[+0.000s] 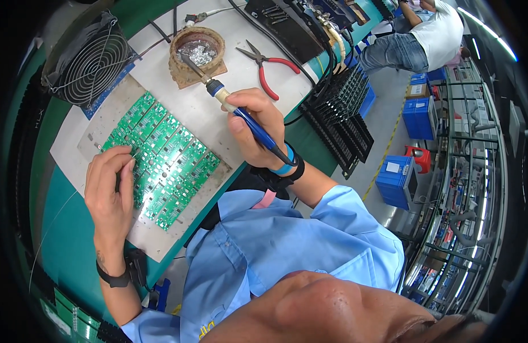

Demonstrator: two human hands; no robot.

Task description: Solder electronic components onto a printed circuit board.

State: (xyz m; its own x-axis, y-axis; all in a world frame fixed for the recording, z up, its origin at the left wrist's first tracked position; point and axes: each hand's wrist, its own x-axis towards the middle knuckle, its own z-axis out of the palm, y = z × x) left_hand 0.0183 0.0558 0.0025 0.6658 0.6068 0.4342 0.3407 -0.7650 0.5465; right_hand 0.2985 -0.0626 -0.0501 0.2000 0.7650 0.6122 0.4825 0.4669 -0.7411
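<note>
In my right hand is a soldering iron with a blue handle, gripped like a pen. Its tip reaches into a round brown pot that contains shiny silvery scraps. My left hand rests over the left side of a green circuit board panel, thumb and fingertips pinched together. A thin solder wire runs from the lower left toward this hand, and a short end shows at the fingertips. The panel carries several rows of small parts and lies on a pale, stained sheet.
A fan with a wire guard stands at the far left. Red-handled pliers lie right of the pot. A black rack of boards is at the table's right edge. Blue bins and a person are beyond.
</note>
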